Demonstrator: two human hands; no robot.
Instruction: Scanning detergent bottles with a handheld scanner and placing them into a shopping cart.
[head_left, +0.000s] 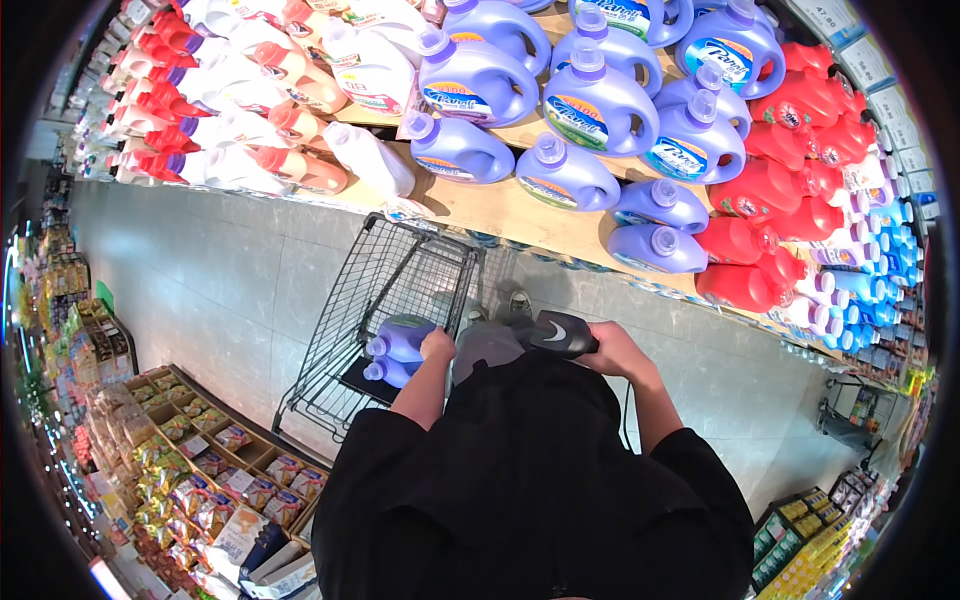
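My left hand (439, 347) is curled at the right side of a black wire shopping cart (319, 315). It overlaps the end of a purple detergent bottle (405, 337) lying in the cart. Whether the fingers grip the bottle or the cart's rim cannot be made out. A second purple bottle (397, 371) lies against the first, both with caps to the left. In front of my waist, my right hand (616, 349) holds a small black pouch (562, 334) with a Nike swoosh. A thin dark cord hangs below that hand.
Ahead runs a wooden display shelf (469, 201) of stepped tiers, with purple detergent bottles (600, 105), red bottles (757, 184) and white bottles (375, 56). Packaged snacks fill a compartmented stand (259, 454) behind the cart. Grey floor tiles (202, 262) extend left. Another cart (862, 405) stands far right.
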